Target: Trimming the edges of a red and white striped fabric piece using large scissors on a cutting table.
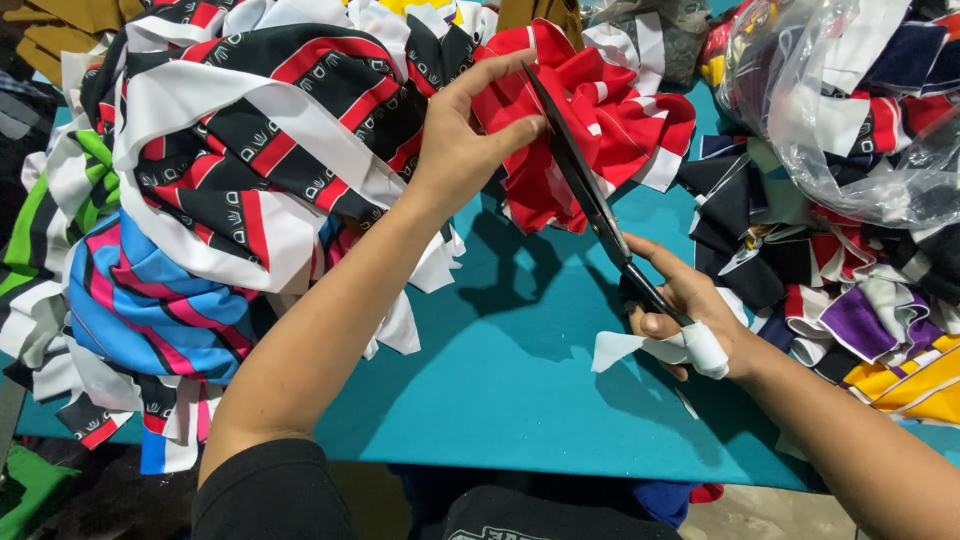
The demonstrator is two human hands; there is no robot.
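**Cutting red cloth close to bare fingers**

Snipping into the red and white fabric piece (pixel 580 120), held up just beyond the bare middle of the teal desk (pixel 500 370). Left hand (pixel 470 140) closed around the near edge of that piece, fingers curled, thumb pressed right beside the blades. Right hand (pixel 680 310) wrapped shut through the handles of the black scissors (pixel 590 190), one finger bound in white tape (pixel 700 345). Blades nearly together, tips buried in the red folds.

Likely trouble: thumb nicked, sitting this close to the edge; cut drifting off line, since the cloth bunches and hides the tips; extra layers caught in the bite. Loose tape end possibly snagging the handles.

Left of the red piece, a tall heap of striped black, white and red cloth (pixel 240 150), blue and pink beneath. Right of it, dark scraps and a clear plastic bag (pixel 850 120) stuffed with offcuts. Desk covered in smooth teal sheeting; dim floor below the near edge.
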